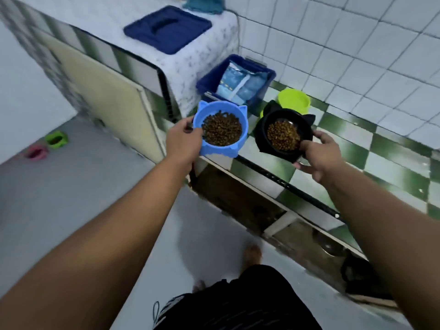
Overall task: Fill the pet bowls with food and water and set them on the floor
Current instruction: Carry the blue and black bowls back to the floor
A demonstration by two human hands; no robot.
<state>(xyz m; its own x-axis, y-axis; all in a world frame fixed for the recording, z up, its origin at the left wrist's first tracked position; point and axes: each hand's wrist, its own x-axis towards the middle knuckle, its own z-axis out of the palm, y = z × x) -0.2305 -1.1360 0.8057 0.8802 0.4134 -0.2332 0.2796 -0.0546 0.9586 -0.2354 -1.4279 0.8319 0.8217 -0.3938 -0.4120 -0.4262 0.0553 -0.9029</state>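
My left hand [184,139] grips the left rim of a blue cat-eared bowl [209,148] full of brown kibble, held at the counter's front edge. My right hand [319,154] grips the near rim of a black cat-eared bowl [262,132] that also holds kibble, over the green-and-white checkered counter [357,158]. A lime green bowl [294,101] stands on the counter just behind the black one. On the grey floor [71,186] at far left sit a small green bowl [56,139] and a pink bowl [36,152].
A dark blue bin [209,88] holding a pale blue food bag [242,85] stands on the counter by the tiled wall. Its blue lid [167,28] lies on a higher white-covered ledge. An open cavity lies under the counter. My feet stand on the floor below.
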